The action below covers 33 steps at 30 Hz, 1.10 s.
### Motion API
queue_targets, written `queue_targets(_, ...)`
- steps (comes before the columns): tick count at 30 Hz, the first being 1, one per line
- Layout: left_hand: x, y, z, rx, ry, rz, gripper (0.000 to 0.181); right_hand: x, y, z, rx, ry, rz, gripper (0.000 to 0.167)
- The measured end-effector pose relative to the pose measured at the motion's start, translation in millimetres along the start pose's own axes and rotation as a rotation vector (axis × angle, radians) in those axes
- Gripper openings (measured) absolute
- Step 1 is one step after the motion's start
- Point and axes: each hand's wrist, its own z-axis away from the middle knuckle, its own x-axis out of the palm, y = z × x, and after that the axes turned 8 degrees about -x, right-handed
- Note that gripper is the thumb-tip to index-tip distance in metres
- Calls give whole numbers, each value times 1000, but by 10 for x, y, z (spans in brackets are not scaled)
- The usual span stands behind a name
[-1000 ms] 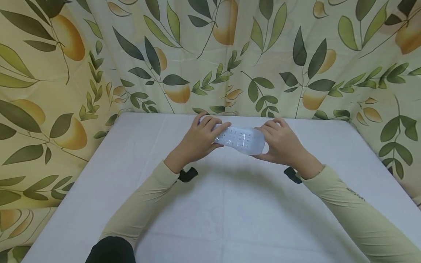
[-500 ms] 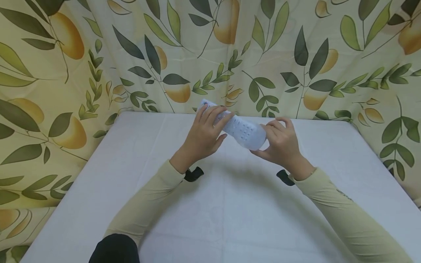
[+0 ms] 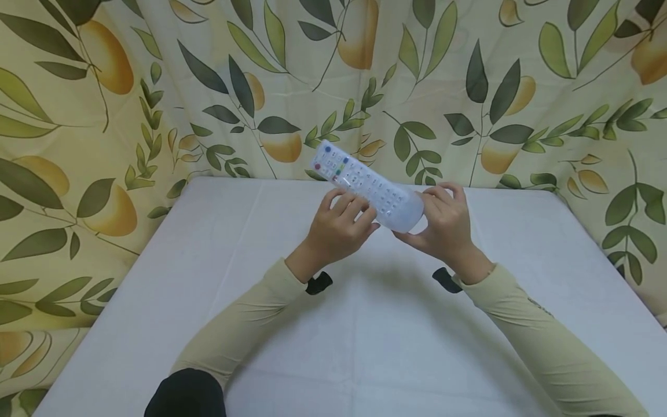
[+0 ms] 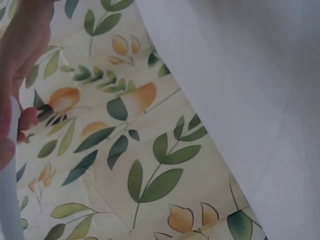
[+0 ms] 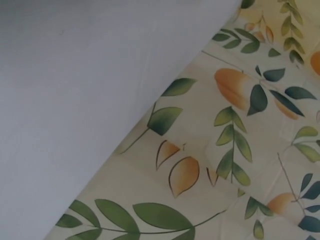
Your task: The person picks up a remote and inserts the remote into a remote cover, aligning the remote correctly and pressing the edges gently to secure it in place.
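A whitish remote control (image 3: 372, 188) is held up slanted above the far part of the table in the head view. It has rows of small buttons, with red, blue and green ones toward its upper left end, and its surface looks pale and glossy, as if in a translucent cover. My left hand (image 3: 339, 229) holds its near edge around the middle with curled fingers. My right hand (image 3: 449, 223) pinches its lower right end. In the left wrist view, my left hand (image 4: 22, 55) has fingers on both sides of the remote's pale edge (image 4: 9, 195). The right wrist view shows neither hand nor remote.
A white-covered table (image 3: 354, 336) lies below both arms. Behind and beside it hangs a curtain (image 3: 333, 104) printed with leaves and fruit. Black straps (image 3: 319, 284) show at both wrists. A dark round shape (image 3: 184, 394) covers part of the lower left.
My left hand has slid along the remote toward its middle, uncovering the upper left end. That end has tilted upward. My right hand has stayed at the lower end, shifting slightly.
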Motion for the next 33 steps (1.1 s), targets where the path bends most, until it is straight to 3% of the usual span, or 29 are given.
queue_targets(8, 41, 22, 16, 36, 58, -38, 8, 9, -41, -48, 28, 47, -15, 73)
queue_targets(11, 35, 19, 11, 60, 37, -28, 8, -1, -49, -64, 33, 29, -3, 76)
queue_targets(17, 13, 10, -15, 115, -15, 75, 7, -9, -88, -76, 53, 29, -26, 76)
queue_targets(33, -59, 40, -95, 138, -49, 198, 7, -34, -154, -189, 193, -59, -89, 86)
